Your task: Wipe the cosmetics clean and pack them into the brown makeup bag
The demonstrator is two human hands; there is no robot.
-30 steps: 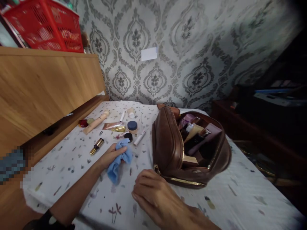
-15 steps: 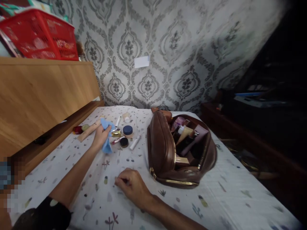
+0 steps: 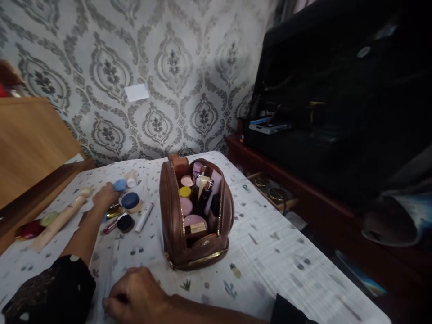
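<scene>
My left hand (image 3: 105, 196) reaches out over the patterned sheet (image 3: 270, 252) and is closed on a bunched blue cloth (image 3: 119, 185), among the loose cosmetics. Beside it lie a blue-lidded jar (image 3: 131, 200), a white tube (image 3: 144, 217), a black compact (image 3: 125, 222) and a long beige tube (image 3: 60, 218). My right hand (image 3: 137, 296) rests low on the sheet in a loose fist; nothing shows in it. An open brown toiletry bag (image 3: 175, 220) stands between them and the right, packed with several cosmetics.
A wooden headboard (image 3: 30, 144) runs along the left with a ledge below it. Dark furniture (image 3: 337, 112) and a low dark red shelf (image 3: 303, 189) stand at the right. Patterned wallpaper with a white paper patch (image 3: 137, 92) is behind.
The view has swung to the right, so the red basket is out of sight. My left hand has carried the blue cloth farther away, up among the cosmetics. My right hand has stayed low on the sheet.
</scene>
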